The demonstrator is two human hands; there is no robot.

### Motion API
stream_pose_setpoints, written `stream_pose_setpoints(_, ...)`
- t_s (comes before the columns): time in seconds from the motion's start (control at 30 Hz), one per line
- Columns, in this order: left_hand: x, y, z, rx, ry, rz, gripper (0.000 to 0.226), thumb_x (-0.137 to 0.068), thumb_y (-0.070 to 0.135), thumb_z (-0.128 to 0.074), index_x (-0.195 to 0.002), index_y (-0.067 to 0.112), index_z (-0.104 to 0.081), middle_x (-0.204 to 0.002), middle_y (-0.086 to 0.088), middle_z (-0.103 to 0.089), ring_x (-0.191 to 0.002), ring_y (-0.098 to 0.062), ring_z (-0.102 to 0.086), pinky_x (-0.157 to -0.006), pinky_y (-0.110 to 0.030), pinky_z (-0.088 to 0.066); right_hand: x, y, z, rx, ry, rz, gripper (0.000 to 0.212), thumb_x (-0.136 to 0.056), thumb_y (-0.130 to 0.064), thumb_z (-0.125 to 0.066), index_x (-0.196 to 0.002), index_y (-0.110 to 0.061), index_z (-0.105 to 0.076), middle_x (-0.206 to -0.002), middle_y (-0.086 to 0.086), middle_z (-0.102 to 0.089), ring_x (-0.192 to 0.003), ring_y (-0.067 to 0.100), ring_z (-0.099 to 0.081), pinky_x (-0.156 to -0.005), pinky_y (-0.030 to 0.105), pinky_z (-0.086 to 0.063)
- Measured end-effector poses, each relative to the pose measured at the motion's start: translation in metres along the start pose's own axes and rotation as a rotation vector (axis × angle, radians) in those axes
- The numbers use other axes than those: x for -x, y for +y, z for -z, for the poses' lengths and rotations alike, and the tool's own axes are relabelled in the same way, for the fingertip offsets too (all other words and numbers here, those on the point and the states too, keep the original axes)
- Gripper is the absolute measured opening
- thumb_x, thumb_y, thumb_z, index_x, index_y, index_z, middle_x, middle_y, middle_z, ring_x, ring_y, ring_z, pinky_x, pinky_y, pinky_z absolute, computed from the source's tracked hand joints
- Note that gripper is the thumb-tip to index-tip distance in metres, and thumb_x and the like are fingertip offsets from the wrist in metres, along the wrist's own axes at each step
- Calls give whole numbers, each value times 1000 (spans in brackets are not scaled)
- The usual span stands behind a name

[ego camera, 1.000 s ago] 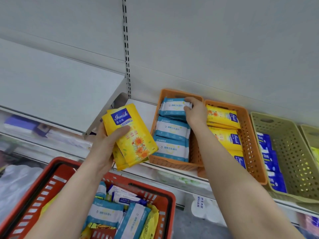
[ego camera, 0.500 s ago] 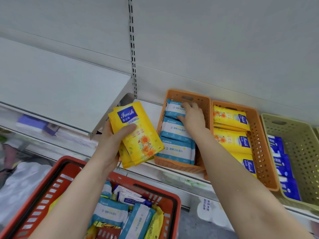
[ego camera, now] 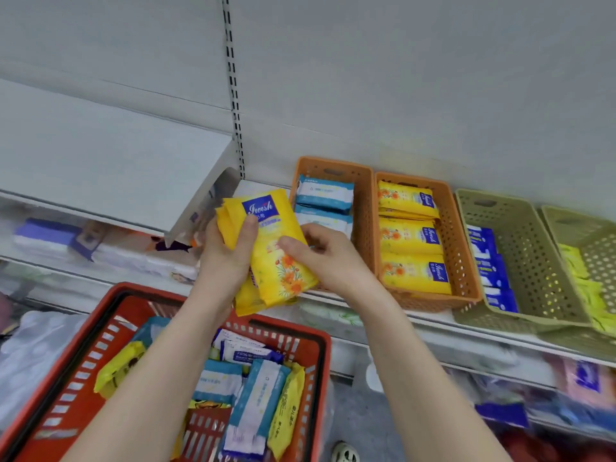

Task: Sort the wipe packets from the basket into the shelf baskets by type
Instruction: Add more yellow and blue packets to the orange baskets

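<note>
Apparently left hand (ego camera: 226, 258) and right hand (ego camera: 330, 261) both pinch the yellow packets (ego camera: 286, 278), thumbs on top, fingers hidden behind.

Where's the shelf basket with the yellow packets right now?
Head view, right of centre: the second orange basket on the shelf, between the orange basket of blue-white packets and the first green basket.

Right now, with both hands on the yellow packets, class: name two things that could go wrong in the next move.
1. The left hand grips a loose, fanned stack of yellow packets while the right hand pinches it; lower ones could slip into the red basket below.
2. The orange basket of blue-and-white packets sits right beside the orange basket of yellow ones, so a packet might be misfiled.
</note>
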State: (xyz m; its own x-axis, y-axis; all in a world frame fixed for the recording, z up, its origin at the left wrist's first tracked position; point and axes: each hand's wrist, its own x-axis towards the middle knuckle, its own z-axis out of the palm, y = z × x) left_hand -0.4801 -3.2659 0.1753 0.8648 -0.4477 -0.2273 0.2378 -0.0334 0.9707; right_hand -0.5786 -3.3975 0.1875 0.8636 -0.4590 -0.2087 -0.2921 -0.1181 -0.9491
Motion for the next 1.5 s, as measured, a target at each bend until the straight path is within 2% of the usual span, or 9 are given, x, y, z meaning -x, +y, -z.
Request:
stream_pose_setpoints(0.1,18,-4,-15,37,-94,26,73,-80,69,-52,-137,24,-42,-126,0,-64,-109,-19,-67,-82,-38,-59,29,14,12,-149,78,-41,22,-92,-31,-67,-108,-16,-66,-100,3,-74,-89,17,-71,-80,37,-58)
stream_pose_setpoints(0.27,40,-12,-50,24,-217,41,52,-87,16,-70,-133,14,-47,-115,-9,-71,-91,-19,-74,-68,-35,-60,64,28,65,-397,198,-2,48,-90,-16,-69,-132,-20,-47,-121,7,-66,-103,21,-68,-79,37,-57)
stream_pose_setpoints(0.4,55,-16,-100,-39,-341,-8,49,-80,18,-73,-123,26,-53,-110,-3,-74,-94,-19,-73,-75,-37,-61,70,34,122,-375,107,10,64,-87,-17,-73,-140,-36,-42,-116,8,-70,-99,22,-71,-80,39,-58)
stream_pose_setpoints(0.53,62,-19,-141,-7,-269,64,56,-84,15,-74,-133,21,-49,-115,-4,-72,-101,-24,-72,-86,-49,-58,61,36,187,-298,190,-29,32,-85,-16,-75,-113,-20,-60,-102,10,-73,-89,28,-72,-79,41,-58)
stream_pose_setpoints(0.63,63,-20,-158,58,-134,75,51,-87,13,-72,-132,18,-50,-113,-5,-72,-95,-22,-73,-69,-36,-61,43,45,229,-243,384,-75,19,-85,-14,-72,-96,-17,-57,-93,8,-71,-81,29,-68,-61,35,-54)
stream_pose_setpoints(0.83,59,-20,-162,113,17,64,53,-84,16,-74,-132,20,-52,-111,-4,-73,-90,-21,-74,-65,-35,-61,7,78,236,-164,512,-203,39,-90,-4,-60,-118,-26,-46,-115,4,-62,-69,16,-71,-66,37,-62)
stream_pose_setpoints(0.97,54,-19,-162,103,-1,34,53,-84,16,-74,-133,21,-52,-111,-3,-74,-95,-24,-73,-75,-41,-60,0,88,221,347,466,-236,38,-92,-21,-59,-127,-13,-46,-122,8,-59,-81,23,-71,-78,38,-58)
stream_pose_setpoints(1.2,43,-20,-158,89,-37,58,56,-83,20,-76,-134,24,-51,-113,-2,-73,-97,-24,-73,-82,-49,-59,-1,73,213,1253,317,-296,83,-79,-63,-66,-137,-8,-45,-138,14,-40,-126,29,-43,-92,39,-46)
stream_pose_setpoints(1.5,32,-19,-155,78,-33,108,56,-84,23,-76,-134,27,-50,-116,-1,-71,-101,-23,-71,-85,-50,-58,-17,94,202,1279,289,-104,54,-95,-49,-53,-138,-18,-44,-136,15,-46,-121,34,-47,-98,37,-41)
